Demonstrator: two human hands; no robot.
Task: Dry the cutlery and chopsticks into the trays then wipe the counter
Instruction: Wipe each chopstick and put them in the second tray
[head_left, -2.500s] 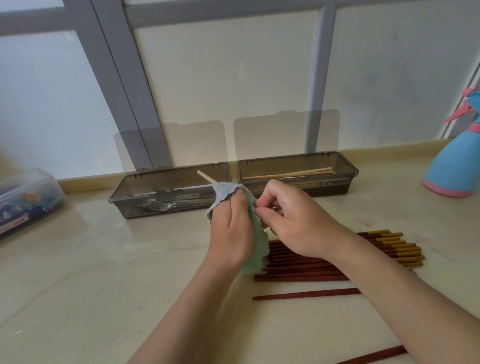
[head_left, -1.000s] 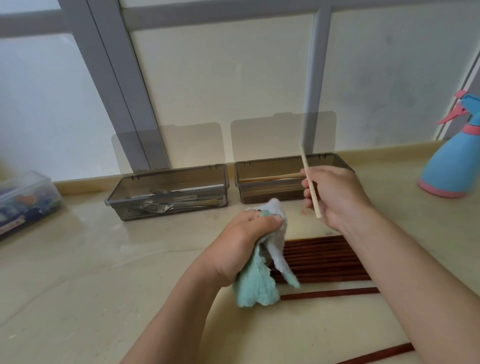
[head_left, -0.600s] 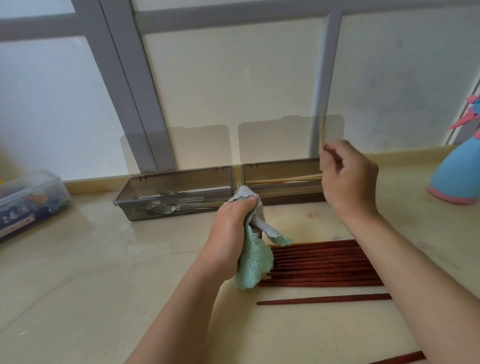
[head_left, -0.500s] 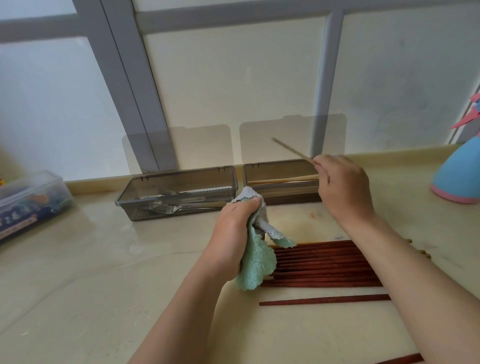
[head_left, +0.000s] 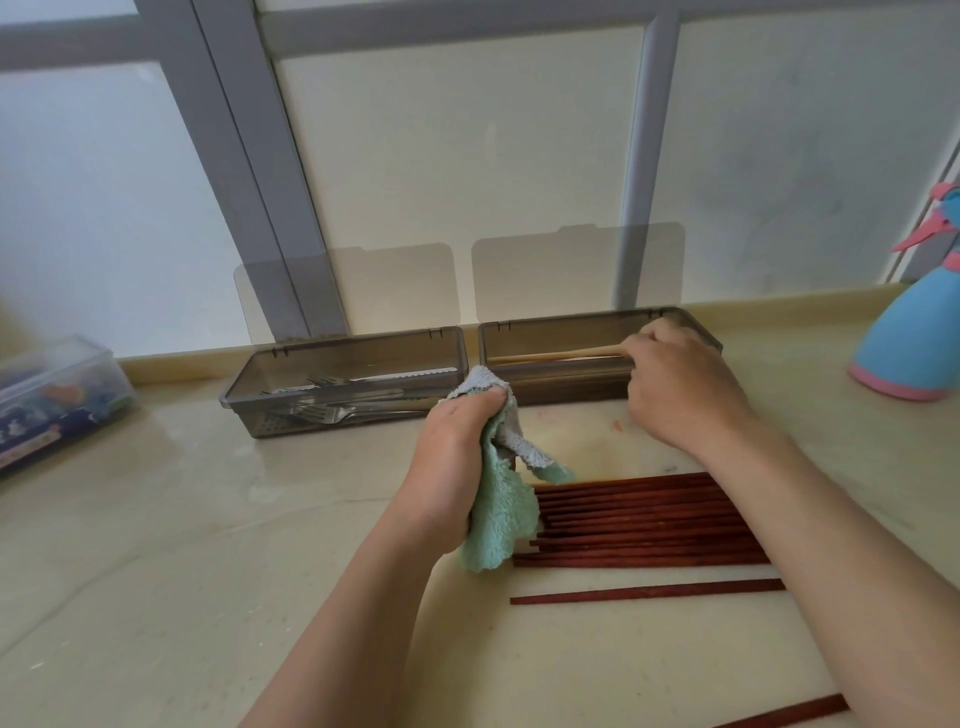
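My left hand (head_left: 451, 470) grips a green and grey cloth (head_left: 500, 512) above the left ends of several dark red chopsticks (head_left: 639, 519) lying in a row on the counter. My right hand (head_left: 675, 387) holds a pale wooden chopstick (head_left: 566, 356) level over the right smoked-plastic tray (head_left: 550, 332), its tip pointing left inside the tray. The left tray (head_left: 270, 371) holds forks and other metal cutlery (head_left: 332, 402). One red chopstick (head_left: 644, 592) lies apart in front of the row, and another (head_left: 779, 719) lies near the bottom edge.
A blue and pink spray bottle (head_left: 914, 332) stands at the far right. A clear lidded box (head_left: 52, 395) sits at the far left. Both tray lids (head_left: 576, 270) lean open against the frosted window behind. The beige counter (head_left: 182, 545) shows wet streaks at left.
My right hand drew the pale chopstick out of the cloth, swung it up and over, and lowered it level into the right tray. My left hand kept the cloth and dropped slightly.
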